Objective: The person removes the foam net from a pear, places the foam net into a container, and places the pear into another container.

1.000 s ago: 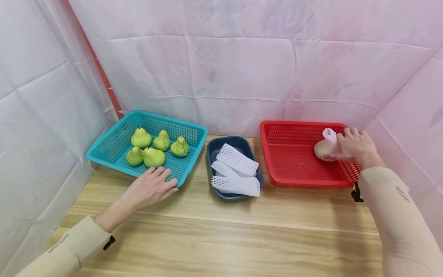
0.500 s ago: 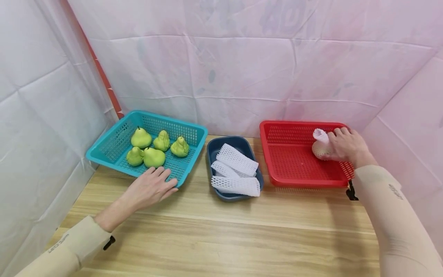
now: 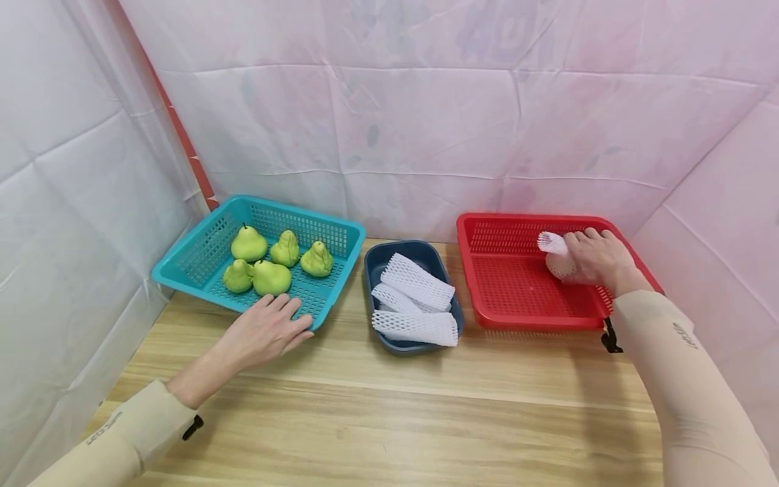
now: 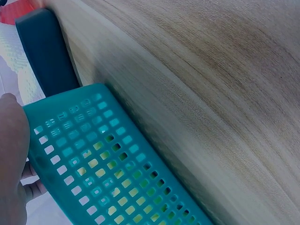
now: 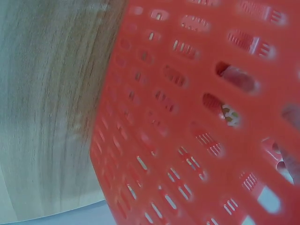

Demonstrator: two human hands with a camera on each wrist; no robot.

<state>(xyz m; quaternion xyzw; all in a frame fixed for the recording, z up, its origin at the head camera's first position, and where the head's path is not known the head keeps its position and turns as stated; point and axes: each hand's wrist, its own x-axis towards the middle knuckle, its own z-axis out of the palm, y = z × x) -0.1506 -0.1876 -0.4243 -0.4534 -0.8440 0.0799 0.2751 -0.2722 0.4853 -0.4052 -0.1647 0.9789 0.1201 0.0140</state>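
In the head view my left hand point(image 3: 268, 331) grips the front rim of a teal basket point(image 3: 201, 291), fingers over the edge. Inside that basket lie several green pears point(image 3: 272, 277). My right hand point(image 3: 599, 260) reaches into a red basket point(image 3: 505, 291) and holds a pear in a white foam net point(image 3: 558, 264). The loose neck of the net sticks out to the left, past the fingers. In the right wrist view the red basket wall point(image 5: 187, 117) covers most of the hand and the netted pear.
A dark blue tray point(image 3: 380, 341) stands between the two baskets, with several white foam nets point(image 3: 416, 325) in it. All stand on a wooden table point(image 3: 389, 419). White and pinkish cloth point(image 3: 420, 135) hangs behind and at both sides.
My right hand has moved a little left inside the red basket with the netted pear, and the net's neck has tipped from upright to leftward. The left hand has stayed at the teal rim.
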